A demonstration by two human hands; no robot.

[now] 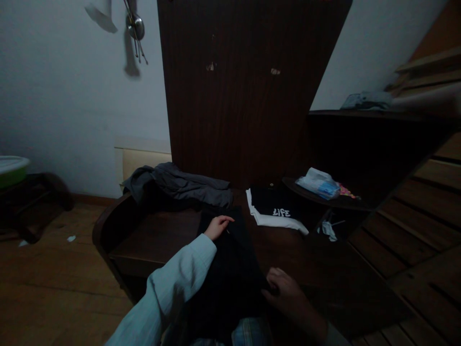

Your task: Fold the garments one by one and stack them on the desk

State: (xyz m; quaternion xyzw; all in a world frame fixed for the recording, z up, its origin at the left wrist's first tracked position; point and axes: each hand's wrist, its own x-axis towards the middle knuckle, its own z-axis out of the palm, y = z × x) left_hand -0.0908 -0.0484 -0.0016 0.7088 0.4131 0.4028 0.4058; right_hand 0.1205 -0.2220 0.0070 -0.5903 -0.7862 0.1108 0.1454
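Note:
A black garment (pixel 230 274) lies lengthwise over the edge of the dark wooden surface and down toward my lap. My left hand (pixel 219 227) rests on its upper part, with the fingers stretched out to the right. At the garment's lower right edge, my right hand (pixel 286 289) is closed with the cloth pinched between thumb and fingers. What kind of garment it is cannot be made out in the dim light.
A crumpled grey garment (pixel 180 185) lies at the back left of the dark wooden desk (pixel 151 235). Behind the hands is a folded black-and-white garment with lettering (pixel 279 223). A plastic packet (pixel 319 184) sits on the right shelf. A green basin (pixel 13 171) stands far left.

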